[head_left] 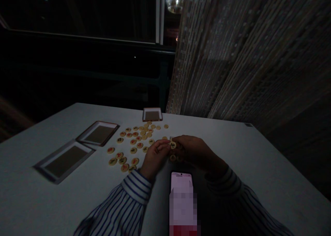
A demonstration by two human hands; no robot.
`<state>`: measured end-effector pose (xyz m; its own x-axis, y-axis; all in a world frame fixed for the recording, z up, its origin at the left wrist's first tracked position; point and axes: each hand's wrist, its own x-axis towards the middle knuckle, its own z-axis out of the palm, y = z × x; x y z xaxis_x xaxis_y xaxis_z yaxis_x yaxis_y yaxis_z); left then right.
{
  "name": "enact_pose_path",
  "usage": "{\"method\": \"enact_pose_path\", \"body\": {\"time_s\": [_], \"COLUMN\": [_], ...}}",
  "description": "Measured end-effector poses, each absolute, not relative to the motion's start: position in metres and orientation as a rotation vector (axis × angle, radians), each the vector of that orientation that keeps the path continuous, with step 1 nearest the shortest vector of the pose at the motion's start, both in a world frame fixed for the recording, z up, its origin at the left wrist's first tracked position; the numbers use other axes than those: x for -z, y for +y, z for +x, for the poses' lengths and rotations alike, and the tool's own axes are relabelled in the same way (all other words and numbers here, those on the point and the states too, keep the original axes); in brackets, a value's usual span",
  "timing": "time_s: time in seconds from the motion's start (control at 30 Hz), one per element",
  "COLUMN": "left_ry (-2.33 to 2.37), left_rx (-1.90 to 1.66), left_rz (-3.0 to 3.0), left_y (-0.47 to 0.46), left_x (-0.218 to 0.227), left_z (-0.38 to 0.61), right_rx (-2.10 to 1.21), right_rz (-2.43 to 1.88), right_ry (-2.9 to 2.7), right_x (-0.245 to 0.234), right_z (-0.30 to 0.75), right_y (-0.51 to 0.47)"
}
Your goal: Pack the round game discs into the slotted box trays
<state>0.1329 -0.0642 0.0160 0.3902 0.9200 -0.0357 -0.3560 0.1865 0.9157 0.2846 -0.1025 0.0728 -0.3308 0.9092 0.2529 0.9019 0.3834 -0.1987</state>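
Note:
Round cream game pieces with red or black characters lie scattered on a white table. My left hand and my right hand meet over the table's middle, both pinching one piece between their fingertips. Another piece lies just below the hands. Both wrists wear blue-striped white sleeves. The room is dim, so the fingers show only in part.
A lit phone lies on the table near me, between my forearms. Two flat rectangular trays sit at the left, and a small box lid at the far edge. A curtain hangs at the right.

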Motion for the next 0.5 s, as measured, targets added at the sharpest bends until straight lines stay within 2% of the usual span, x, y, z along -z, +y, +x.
{"method": "enact_pose_path", "body": {"time_s": [0.5], "left_ry": [0.788], "left_rx": [-1.066], "left_rz": [1.123], "left_y": [-0.0599], "left_x": [-0.0106], "left_z": [0.1308], "right_rx": [-0.029], "right_rz": [-1.602], "right_ry": [-2.371], "right_x": [-0.0728], "right_z": [0.2837], "right_y": [-0.1023]}}
